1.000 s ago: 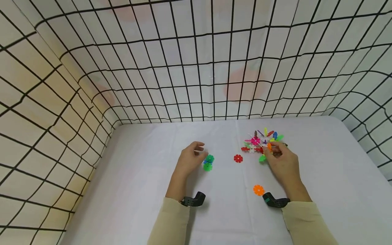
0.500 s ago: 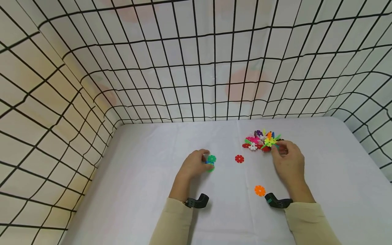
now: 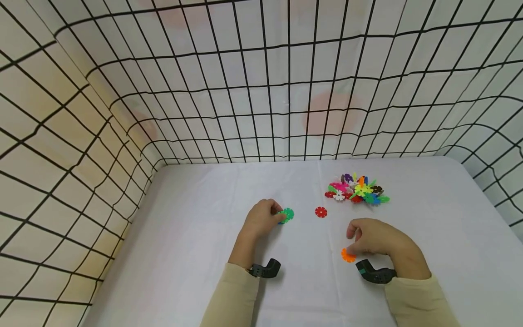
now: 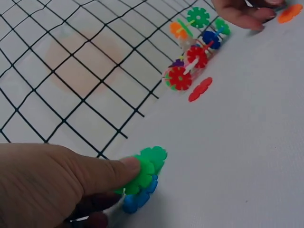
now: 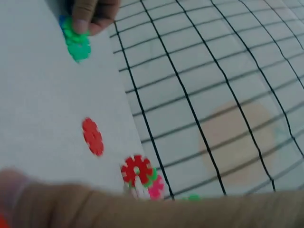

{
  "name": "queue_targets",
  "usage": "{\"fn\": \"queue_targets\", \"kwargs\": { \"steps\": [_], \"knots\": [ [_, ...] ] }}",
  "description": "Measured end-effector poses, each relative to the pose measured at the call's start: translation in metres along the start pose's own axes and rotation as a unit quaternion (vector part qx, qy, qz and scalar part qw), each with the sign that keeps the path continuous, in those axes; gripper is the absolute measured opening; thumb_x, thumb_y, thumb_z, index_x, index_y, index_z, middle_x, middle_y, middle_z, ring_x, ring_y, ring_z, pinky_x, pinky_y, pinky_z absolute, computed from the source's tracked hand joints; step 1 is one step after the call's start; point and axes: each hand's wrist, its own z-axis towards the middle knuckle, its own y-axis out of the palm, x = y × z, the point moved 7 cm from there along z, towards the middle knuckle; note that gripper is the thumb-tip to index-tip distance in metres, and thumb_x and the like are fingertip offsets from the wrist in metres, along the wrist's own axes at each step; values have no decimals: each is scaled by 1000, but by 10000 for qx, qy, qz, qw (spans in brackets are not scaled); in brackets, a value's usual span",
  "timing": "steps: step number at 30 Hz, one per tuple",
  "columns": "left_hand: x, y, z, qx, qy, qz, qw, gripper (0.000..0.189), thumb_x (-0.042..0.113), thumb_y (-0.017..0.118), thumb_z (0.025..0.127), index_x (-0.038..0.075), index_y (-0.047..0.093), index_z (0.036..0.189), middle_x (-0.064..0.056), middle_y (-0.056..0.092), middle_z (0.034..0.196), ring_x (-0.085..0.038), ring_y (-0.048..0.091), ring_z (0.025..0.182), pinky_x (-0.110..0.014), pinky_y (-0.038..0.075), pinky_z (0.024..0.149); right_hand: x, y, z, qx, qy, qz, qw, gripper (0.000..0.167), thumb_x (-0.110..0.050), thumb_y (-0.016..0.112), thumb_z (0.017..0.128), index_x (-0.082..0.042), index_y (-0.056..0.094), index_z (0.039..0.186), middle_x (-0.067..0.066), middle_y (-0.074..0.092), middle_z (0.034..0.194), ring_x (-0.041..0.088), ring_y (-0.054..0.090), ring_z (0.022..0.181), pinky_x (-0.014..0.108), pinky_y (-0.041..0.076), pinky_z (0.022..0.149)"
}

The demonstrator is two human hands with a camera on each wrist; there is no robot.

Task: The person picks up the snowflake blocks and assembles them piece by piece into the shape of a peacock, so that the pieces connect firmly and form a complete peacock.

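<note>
Between thumb and fingers, my left hand [image 3: 261, 219] pinches a small joined cluster of notched snowflake discs. Its green discs [image 4: 153, 156] and a blue disc [image 4: 141, 195] show in the left wrist view, the blue one below. My right hand [image 3: 377, 237] is over the table's near right part, fingers bent loosely, thumb tip overlapping the edge of a flat orange snowflake disc [image 3: 348, 255]. A single red snowflake disc [image 3: 321, 212] lies flat between the two hands. In the right wrist view, my blurred right fingers cross the bottom, with a sliver of orange at the corner.
A multicoloured cluster of joined snowflake discs [image 3: 361, 190] sits toward the back right of the white-covered table [image 3: 196, 254]. Black wire grid panels [image 3: 288, 84] rise along the back and both sides, with pale cloth behind them.
My right hand has left the multicoloured cluster and come nearer, to the orange disc; that cluster rests on the table. My left hand has closed on the green and blue discs and turned them.
</note>
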Motion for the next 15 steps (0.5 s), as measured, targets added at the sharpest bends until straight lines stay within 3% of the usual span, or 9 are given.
{"fn": "queue_targets", "kwargs": {
  "steps": [5, 9, 15],
  "knots": [
    [-3, -1, 1, 37, -36, -534, 9986, 17, 31, 73, 95, 16, 67, 96, 2, 68, 90, -14, 57, 77, -27, 48, 66, -21, 12, -1, 54, -108, -600, 9981, 26, -15, 84, 75, -12, 61, 89, 2, 58, 78, 19, 51, 72, 31, 41, 62],
    [-4, -3, 2, 94, 29, -969, 9952, 16, 32, 72, 95, 16, 73, 97, 3, 70, 86, -12, 58, 74, -27, 47, 64, -33, 15, -4, 156, -215, -716, 9971, 18, -8, 78, 78, -11, 60, 79, 1, 58, 73, 18, 51, 68, 30, 41, 60],
    [0, -2, 3, -131, 163, -2110, 9773, 20, 29, 69, 96, 12, 77, 103, -1, 74, 87, -12, 62, 73, -27, 49, 68, -38, 21, -5, 12, 91, -1007, 9949, 24, -9, 78, 78, -10, 58, 91, 4, 59, 80, 21, 53, 74, 33, 44, 63]
  ]
}}
